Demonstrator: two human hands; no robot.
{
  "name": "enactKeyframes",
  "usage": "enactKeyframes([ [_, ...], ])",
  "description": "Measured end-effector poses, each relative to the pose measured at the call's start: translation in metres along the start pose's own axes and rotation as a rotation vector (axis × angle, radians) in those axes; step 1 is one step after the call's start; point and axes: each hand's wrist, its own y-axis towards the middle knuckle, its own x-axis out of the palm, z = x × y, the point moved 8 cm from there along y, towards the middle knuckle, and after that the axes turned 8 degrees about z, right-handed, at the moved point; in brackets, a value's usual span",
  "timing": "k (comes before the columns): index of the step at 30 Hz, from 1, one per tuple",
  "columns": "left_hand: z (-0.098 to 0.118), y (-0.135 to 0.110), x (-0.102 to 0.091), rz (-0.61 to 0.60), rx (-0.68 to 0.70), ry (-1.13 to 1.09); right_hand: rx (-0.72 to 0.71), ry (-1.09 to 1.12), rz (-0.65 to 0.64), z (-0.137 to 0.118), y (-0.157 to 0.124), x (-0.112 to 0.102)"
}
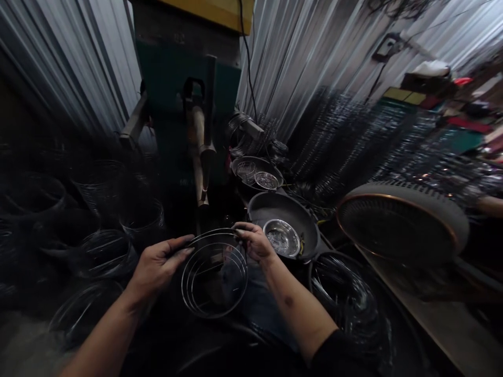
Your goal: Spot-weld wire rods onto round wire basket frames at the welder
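Head view: a dark green machine (167, 78) stands beyond the round wire frame (214, 243), which is held up between both hands. The left hand (157, 261), thumb and fingers nearly together, pinches its upper-left rim; the right hand (255, 242), fingers curled, grips the upper-right rim, near a shiny metal bowl (281, 238).

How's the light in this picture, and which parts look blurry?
Head view: dim overall, with deep shadow at left; glints on the wire rings and metal bowl; clutter smeared toward the right edge; left hand and right hand clearer.
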Motion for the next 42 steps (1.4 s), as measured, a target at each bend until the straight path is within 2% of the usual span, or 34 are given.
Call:
enactKeyframes([
  [3, -0.007, 0.002, 0.003, 0.011, 0.032, 0.038, -0.206, -0.163, -0.017, -0.006, -0.006, 0.002],
  [6, -0.009, 0.005, 0.002, 0.041, 0.135, 0.094, -0.411, -0.366, 0.017, -0.014, -0.012, 0.003],
  [10, 0.0, 0.007, 0.001, 0.093, 0.348, 0.185, -0.537, -0.438, 0.044, -0.012, -0.009, 0.006],
  [13, 0.004, 0.008, 0.002, 0.104, 0.421, 0.21, -0.583, -0.441, 0.074, -0.006, -0.005, 0.007],
  [15, 0.001, 0.012, 0.002, 0.095, 0.353, 0.178, -0.613, -0.465, 0.099, -0.005, -0.003, 0.008],
  [18, -0.015, 0.019, 0.001, 0.054, 0.089, 0.013, -0.648, -0.505, 0.125, -0.008, -0.003, 0.008],
  [20, -0.021, 0.021, 0.0, 0.045, -0.03, -0.122, -0.648, -0.508, 0.135, -0.009, -0.003, 0.007],
  [23, -0.021, 0.023, -0.001, 0.043, -0.031, -0.201, -0.633, -0.491, 0.154, -0.01, -0.002, 0.004],
  [25, -0.017, 0.023, 0.001, 0.027, 0.081, -0.083, -0.616, -0.503, 0.161, -0.008, -0.002, 0.003],
  [29, 0.002, 0.013, 0.007, 0.083, 0.546, 0.313, -0.652, -0.566, 0.153, -0.01, -0.006, 0.009],
  [32, 0.015, 0.008, 0.006, 0.181, 0.787, 0.473, -0.744, -0.609, 0.127, -0.02, -0.012, 0.021],
  [37, 0.055, -0.006, 0.011, 0.313, 1.253, 0.652, -0.94, -0.63, 0.104, -0.046, -0.019, 0.039],
  [39, 0.063, -0.011, 0.014, 0.356, 1.372, 0.705, -1.038, -0.612, 0.109, -0.053, -0.021, 0.042],
  [42, 0.063, -0.011, 0.017, 0.375, 1.417, 0.75, -1.136, -0.566, 0.1, -0.055, -0.022, 0.043],
])
